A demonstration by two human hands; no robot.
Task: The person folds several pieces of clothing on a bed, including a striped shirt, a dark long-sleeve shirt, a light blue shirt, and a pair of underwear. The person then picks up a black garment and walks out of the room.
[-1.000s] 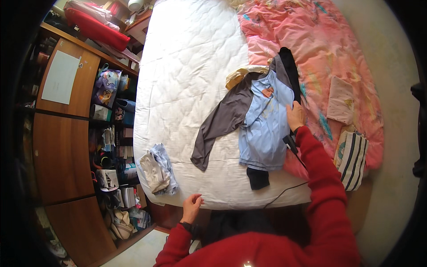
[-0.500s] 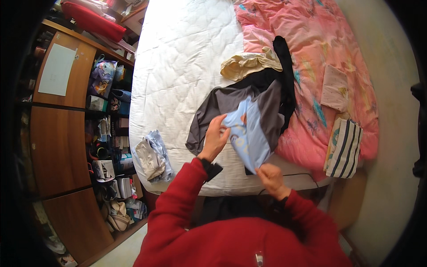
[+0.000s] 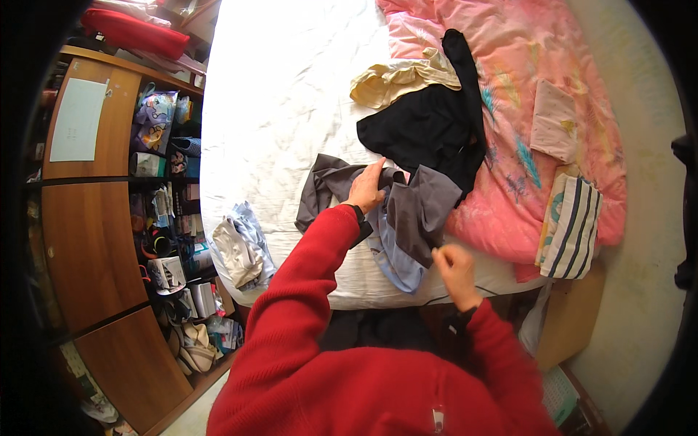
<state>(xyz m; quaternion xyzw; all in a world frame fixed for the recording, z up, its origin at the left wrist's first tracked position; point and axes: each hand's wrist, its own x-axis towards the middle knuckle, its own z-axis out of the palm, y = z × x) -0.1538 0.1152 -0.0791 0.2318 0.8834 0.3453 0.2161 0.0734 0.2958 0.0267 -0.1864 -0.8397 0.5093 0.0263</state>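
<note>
A crumpled grey and light-blue garment point(image 3: 425, 211) lies at the near edge of the bed, its light-blue part lowest. My left hand point(image 3: 367, 189) grips its grey cloth at the upper middle, fingers pointing away from me. At its right edge is my right hand point(image 3: 456, 276), its fingers curled closed; whether cloth is pinched in them is hidden. Just beyond the garment a black garment point(image 3: 418, 127) is spread, one long narrow part reaching up over the pink quilt. A cream-yellow piece of clothing point(image 3: 396, 78) lies bunched against its far side.
Light-blue and beige clothes point(image 3: 243, 251) are heaped at the white bed's point(image 3: 280, 109) near left corner. On the pink quilt point(image 3: 509, 218) lie a folded pink cloth point(image 3: 555, 120) and a folded striped cloth point(image 3: 574, 229). Left of the bed stands a wooden cabinet point(image 3: 91, 247) with crowded shelves.
The light-blue printed part has come down and is mostly covered by grey cloth. My right hand left its lower corner and moved slightly up and right. My left hand reaches farther; more black garment shows.
</note>
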